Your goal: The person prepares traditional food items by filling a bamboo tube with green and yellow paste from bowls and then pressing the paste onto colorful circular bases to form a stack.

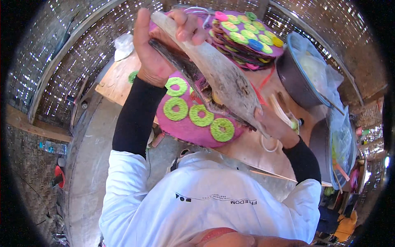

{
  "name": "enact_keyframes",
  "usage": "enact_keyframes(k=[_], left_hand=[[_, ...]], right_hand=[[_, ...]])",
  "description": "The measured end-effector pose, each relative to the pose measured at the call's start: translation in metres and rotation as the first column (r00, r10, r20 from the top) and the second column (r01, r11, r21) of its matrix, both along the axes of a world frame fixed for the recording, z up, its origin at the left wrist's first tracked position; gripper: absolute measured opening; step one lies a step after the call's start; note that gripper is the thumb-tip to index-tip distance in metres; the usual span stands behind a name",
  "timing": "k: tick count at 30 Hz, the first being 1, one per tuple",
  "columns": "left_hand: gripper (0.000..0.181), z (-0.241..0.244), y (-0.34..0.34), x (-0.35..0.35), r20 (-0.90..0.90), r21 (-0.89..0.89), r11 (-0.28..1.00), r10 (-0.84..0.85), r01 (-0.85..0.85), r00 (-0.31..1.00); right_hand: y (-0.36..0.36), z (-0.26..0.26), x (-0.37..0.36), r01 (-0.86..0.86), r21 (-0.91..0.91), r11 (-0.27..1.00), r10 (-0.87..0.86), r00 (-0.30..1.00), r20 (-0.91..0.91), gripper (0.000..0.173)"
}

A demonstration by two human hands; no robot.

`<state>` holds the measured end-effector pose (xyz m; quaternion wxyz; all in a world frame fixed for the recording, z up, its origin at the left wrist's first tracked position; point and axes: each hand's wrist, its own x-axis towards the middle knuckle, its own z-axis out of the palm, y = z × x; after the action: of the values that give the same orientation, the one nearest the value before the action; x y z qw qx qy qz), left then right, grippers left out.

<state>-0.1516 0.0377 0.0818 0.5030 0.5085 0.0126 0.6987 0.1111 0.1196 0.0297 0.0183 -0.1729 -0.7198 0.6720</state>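
Observation:
Both hands hold a long, two-part tool [222, 66], apparently a wooden hand press, slanted above the work table. Its upper part is pale and curved with dark stains; the lower one is darker, and a gap shows between them. My left hand [154, 57] is at the upper end, with its fingers curled over the pale part. My right hand [274, 123] grips the lower right end, its fingers partly hidden. Beneath lies a round purple mat [191, 132] bearing light green rings of thin strands [175, 108]. The tool hides part of the mat.
Behind, a stack of purple mats [247, 37] carries green, yellow, pink and blue rings. Two large basins, one upper [290, 74] and one lower [319, 148], hold plastic bags at the right. A white cloth or bag [123, 46] lies at the left of the wooden tabletop [117, 83].

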Motion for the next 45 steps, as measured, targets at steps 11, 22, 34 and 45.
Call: enact_keyframes(k=[11,22,34,45], left_hand=[[0.043,-0.122,-0.03,-0.087,0.466,-0.337,0.936,0.255,-0.096,0.847],[0.042,-0.147,-0.041,-0.096,0.52,-0.382,0.919,0.303,-0.1,0.799],[0.047,-0.102,-0.034,-0.106,0.413,-0.28,0.933,0.33,-0.226,0.849],[0.042,-0.125,0.012,-0.134,0.454,-0.305,0.917,0.376,-0.256,0.808]], right_hand=[[-0.003,-0.032,-0.095,-0.138,-0.051,0.989,0.146,0.89,0.432,0.067],[-0.009,-0.029,-0.115,-0.2,0.118,0.973,0.127,0.884,0.451,0.059],[-0.006,-0.037,-0.121,-0.043,0.259,0.965,-0.014,0.977,0.214,0.06],[0.029,-0.028,-0.157,-0.03,0.227,0.973,-0.062,0.921,0.386,0.07]])
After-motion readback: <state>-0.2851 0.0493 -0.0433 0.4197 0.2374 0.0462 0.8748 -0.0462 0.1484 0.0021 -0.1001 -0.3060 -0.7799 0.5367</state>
